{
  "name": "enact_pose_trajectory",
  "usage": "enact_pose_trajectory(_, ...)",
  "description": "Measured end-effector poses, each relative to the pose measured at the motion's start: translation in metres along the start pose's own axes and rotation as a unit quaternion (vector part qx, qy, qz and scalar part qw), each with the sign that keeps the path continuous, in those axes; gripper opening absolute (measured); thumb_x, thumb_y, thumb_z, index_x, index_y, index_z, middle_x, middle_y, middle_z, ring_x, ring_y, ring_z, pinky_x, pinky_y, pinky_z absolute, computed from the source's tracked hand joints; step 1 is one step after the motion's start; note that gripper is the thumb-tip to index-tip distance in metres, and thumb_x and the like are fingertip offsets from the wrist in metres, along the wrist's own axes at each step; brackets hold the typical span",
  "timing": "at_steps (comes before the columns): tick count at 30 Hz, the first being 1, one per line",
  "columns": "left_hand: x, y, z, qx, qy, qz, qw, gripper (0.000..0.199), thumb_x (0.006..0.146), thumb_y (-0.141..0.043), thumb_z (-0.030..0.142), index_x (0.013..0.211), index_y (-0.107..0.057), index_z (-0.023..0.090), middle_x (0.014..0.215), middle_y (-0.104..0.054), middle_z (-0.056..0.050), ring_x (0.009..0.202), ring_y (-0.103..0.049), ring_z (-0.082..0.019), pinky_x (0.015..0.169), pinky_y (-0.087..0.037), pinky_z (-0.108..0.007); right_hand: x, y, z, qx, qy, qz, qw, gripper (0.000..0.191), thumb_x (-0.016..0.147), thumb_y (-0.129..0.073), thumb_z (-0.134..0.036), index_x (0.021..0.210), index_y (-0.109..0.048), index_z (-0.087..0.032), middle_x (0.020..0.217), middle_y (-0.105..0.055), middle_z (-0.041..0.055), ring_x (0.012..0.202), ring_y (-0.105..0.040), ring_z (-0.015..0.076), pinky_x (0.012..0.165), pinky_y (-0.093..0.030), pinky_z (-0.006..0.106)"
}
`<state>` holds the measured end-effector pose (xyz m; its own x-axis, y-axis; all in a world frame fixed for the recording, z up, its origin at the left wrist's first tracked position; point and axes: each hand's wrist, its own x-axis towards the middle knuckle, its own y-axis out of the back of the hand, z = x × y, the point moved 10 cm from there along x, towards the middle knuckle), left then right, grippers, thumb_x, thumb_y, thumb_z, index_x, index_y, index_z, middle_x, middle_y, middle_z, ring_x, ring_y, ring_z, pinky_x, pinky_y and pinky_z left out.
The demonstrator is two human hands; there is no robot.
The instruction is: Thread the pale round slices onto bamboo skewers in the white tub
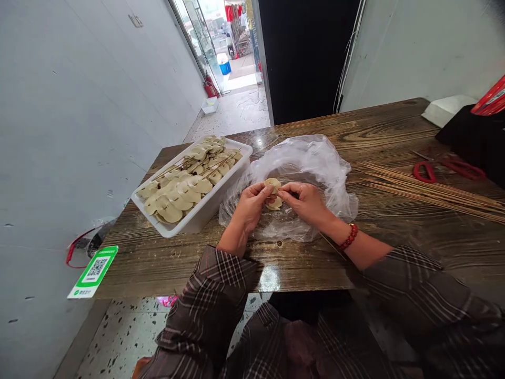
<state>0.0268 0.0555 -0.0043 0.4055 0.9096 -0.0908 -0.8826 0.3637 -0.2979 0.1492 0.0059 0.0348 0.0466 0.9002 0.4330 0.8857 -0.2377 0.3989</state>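
My left hand (251, 204) pinches a thin, round, tan slice (272, 182) between thumb and fingers, above the middle of a clear plastic bag (303, 152). With thumb and forefinger closed, my right hand (310, 204) holds a thin wooden skewer (330, 244) at the slice's edge; its other end slants out below my wrist. Whether the tip has pierced the slice I cannot tell. Another tan piece (273, 203) shows just below, between my hands. To the left stands a white plastic tub (193, 223), heaped with skewered tan slices (179, 195).
Loose skewers (430, 192) lie on the wooden table (189, 268) at the right, beside red-handled scissors (425, 171). A black box (461, 134) stands at the far right. A green QR-code card (94, 271) sits at the left front corner. Beyond the table is a doorway (236, 79).
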Motion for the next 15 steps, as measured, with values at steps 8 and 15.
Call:
enact_pose_trajectory(8,0.004,0.035,0.019,-0.052,-0.054,0.094,0.993,0.034,0.062,-0.087,0.036,0.073,-0.063,0.015,0.064,-0.060,0.004,0.055,-0.054,-0.005,0.055,-0.047,-0.018,-0.003,-0.005,-0.006,-0.005,0.020,-0.031,0.999,0.015,0.088,-0.063,-0.027,0.083,-0.076,-0.021,0.085,-0.078,0.0022,0.074,-0.068,0.0160,0.069,-0.049,0.028)
enact_pose_trajectory(15,0.003,0.032,0.022,-0.031,-0.080,0.101,0.991,0.035,0.064,-0.085,0.041,0.073,-0.064,0.015,0.064,-0.059,0.004,0.053,-0.051,-0.005,0.054,-0.045,-0.018,-0.004,-0.006,-0.010,-0.017,0.034,-0.031,0.999,0.015,0.088,-0.062,-0.023,0.080,-0.075,-0.021,0.080,-0.076,0.0011,0.072,-0.067,0.0151,0.069,-0.048,0.027)
